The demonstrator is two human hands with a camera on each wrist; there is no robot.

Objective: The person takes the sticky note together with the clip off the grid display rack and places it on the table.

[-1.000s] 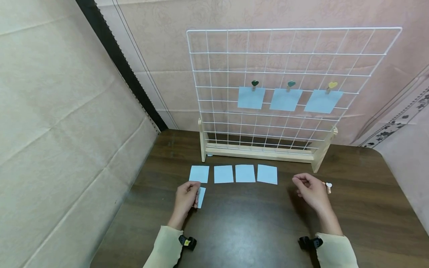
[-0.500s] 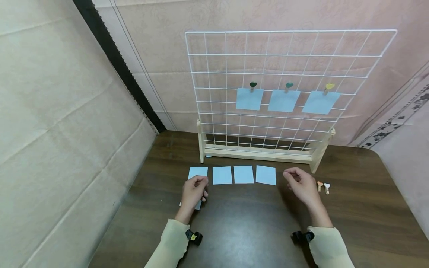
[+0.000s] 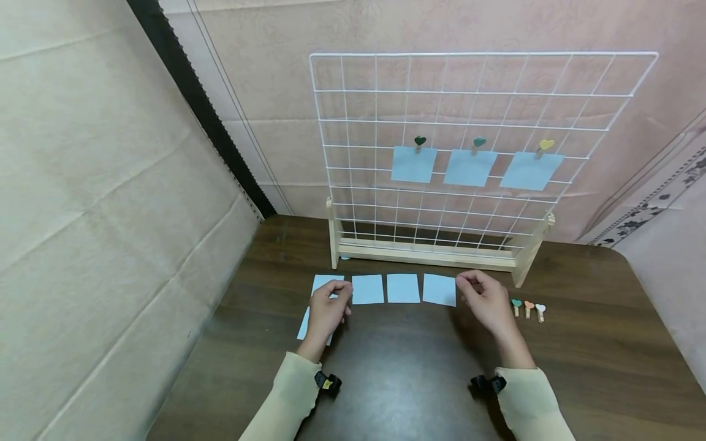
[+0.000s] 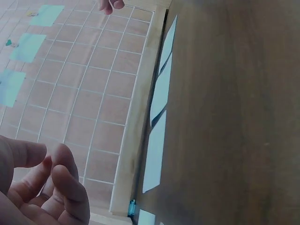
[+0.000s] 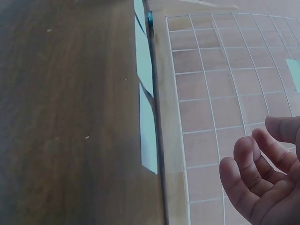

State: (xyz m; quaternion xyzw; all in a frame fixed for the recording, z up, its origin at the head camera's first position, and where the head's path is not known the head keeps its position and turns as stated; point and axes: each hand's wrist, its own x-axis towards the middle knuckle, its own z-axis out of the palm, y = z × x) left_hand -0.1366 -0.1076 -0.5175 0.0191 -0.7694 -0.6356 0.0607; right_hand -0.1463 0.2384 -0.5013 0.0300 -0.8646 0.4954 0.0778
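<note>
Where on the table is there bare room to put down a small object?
The table is bare between the left hand and the right hand, on the near side of the row of blue notes; also right of the three loose clips. It is crowded along that row, before the wooden base.

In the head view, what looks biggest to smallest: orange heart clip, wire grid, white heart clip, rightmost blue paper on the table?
1. Wire grid
2. Rightmost blue paper
3. Orange heart clip and white heart clip: too alike to rank
</note>
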